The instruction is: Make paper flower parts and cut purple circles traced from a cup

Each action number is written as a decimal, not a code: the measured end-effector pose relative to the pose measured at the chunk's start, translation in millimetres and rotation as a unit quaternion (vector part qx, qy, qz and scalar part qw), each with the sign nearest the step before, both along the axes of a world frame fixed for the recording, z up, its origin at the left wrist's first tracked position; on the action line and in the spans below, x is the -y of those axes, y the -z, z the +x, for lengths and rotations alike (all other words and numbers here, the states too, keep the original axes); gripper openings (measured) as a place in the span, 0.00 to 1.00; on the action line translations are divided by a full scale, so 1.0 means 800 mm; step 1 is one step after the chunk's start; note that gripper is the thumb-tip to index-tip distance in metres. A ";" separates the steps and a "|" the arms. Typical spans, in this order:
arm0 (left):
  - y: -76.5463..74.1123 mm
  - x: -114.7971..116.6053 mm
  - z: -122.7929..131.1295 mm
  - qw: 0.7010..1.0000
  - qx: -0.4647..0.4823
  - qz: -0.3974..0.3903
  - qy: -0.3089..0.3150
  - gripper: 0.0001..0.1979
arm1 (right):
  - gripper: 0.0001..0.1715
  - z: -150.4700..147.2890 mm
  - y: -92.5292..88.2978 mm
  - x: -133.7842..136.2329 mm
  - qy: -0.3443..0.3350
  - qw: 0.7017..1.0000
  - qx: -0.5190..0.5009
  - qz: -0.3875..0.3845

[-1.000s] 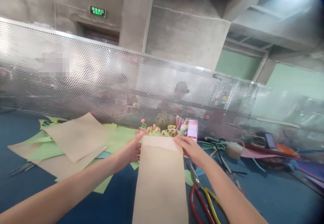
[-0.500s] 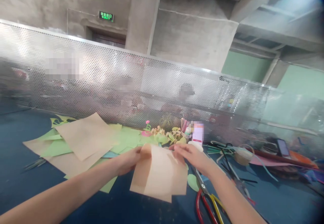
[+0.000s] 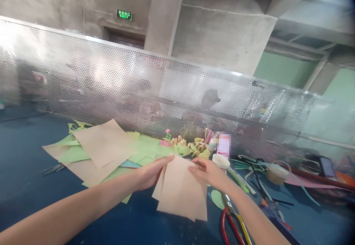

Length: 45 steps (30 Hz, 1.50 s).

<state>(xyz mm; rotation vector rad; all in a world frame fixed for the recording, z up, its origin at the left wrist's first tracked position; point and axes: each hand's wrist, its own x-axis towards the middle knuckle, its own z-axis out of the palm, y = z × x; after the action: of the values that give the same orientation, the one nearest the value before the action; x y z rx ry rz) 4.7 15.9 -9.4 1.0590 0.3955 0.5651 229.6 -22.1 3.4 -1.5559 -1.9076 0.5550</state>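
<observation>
Both my hands hold a folded sheet of tan kraft paper [image 3: 181, 191] lifted off the blue table [image 3: 33, 186]. My left hand [image 3: 151, 171] grips its upper left edge with the fingers closed on it. My right hand [image 3: 208, 171] pinches the upper right corner. The paper hangs down in overlapping layers between them.
Tan and green paper sheets [image 3: 102, 149] lie to the left. Red and yellow scissors [image 3: 233, 219] lie by my right forearm. Small paper flowers [image 3: 188, 147], a white cup [image 3: 221, 160], a tape roll [image 3: 277, 174] and strips crowd the right. A perforated metal screen [image 3: 138, 89] runs behind the table, with people behind it.
The long tan sheet that lay flat on the table has been folded over and lifted between my hands. The view has shifted a little to the left.
</observation>
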 end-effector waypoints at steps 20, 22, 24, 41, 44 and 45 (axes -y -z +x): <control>0.011 0.000 0.002 0.998 -0.031 -0.042 -0.047 0.24 | 0.18 -0.009 -0.005 0.000 0.025 0.999 0.017 0.019; 0.012 0.000 0.003 0.998 -0.027 -0.041 -0.040 0.24 | 0.17 -0.009 -0.005 0.001 0.027 0.999 0.018 0.025; 0.012 0.000 0.003 0.998 -0.026 -0.038 -0.031 0.25 | 0.17 -0.009 -0.006 0.001 0.030 0.999 0.023 0.031; 0.009 0.007 0.002 0.998 -0.036 -0.007 -0.050 0.18 | 0.18 -0.008 -0.007 0.003 0.020 0.999 0.010 0.028; 0.006 0.008 0.001 0.999 -0.029 -0.001 -0.042 0.16 | 0.18 -0.007 -0.009 0.003 0.019 1.000 0.003 0.019; 0.005 0.008 0.001 0.999 -0.029 0.001 -0.041 0.15 | 0.18 -0.007 -0.010 0.004 0.018 1.000 0.000 0.016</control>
<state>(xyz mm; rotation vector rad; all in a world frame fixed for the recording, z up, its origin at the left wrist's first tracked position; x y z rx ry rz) 5.5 9.2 -13.4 1.0659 0.4914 0.6081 224.4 -25.2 11.4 -1.5662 -1.8766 0.5069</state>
